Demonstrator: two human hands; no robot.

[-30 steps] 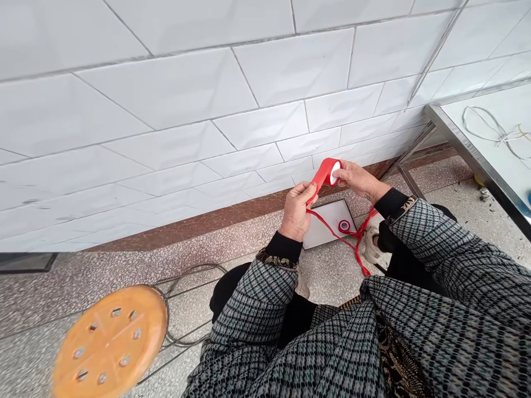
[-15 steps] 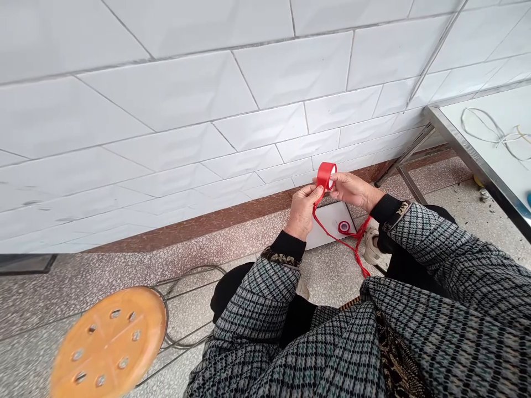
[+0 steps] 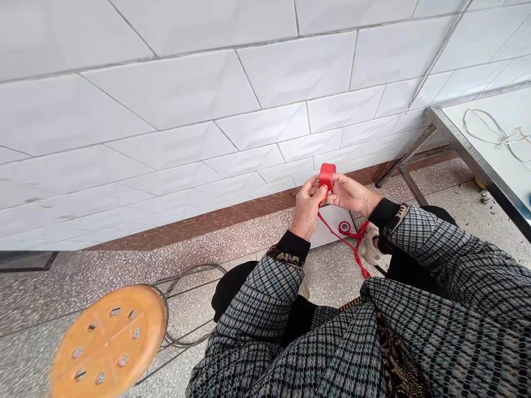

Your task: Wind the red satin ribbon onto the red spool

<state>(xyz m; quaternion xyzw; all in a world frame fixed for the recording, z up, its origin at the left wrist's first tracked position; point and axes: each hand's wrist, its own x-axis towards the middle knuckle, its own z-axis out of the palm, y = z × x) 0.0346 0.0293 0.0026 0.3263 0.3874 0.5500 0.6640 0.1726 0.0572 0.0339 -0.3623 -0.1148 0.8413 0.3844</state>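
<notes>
A roll of red tape is held up in front of the tiled wall between both hands. My right hand grips the roll from the right side. My left hand pinches the tape at the roll's left edge, fingers closed. A thin red strand hangs from the hands down toward my lap. On the floor below lies a white board with a second small red tape roll on it.
An orange round stool with a wire frame stands at the lower left. A steel-edged table with loose wires on top is at the right. The white tiled wall is straight ahead. My white shoe rests near the board.
My hands have drawn closer together around the roll. The roll has turned from showing its white core to nearly edge-on, and the pulled-out length of tape has shortened.
</notes>
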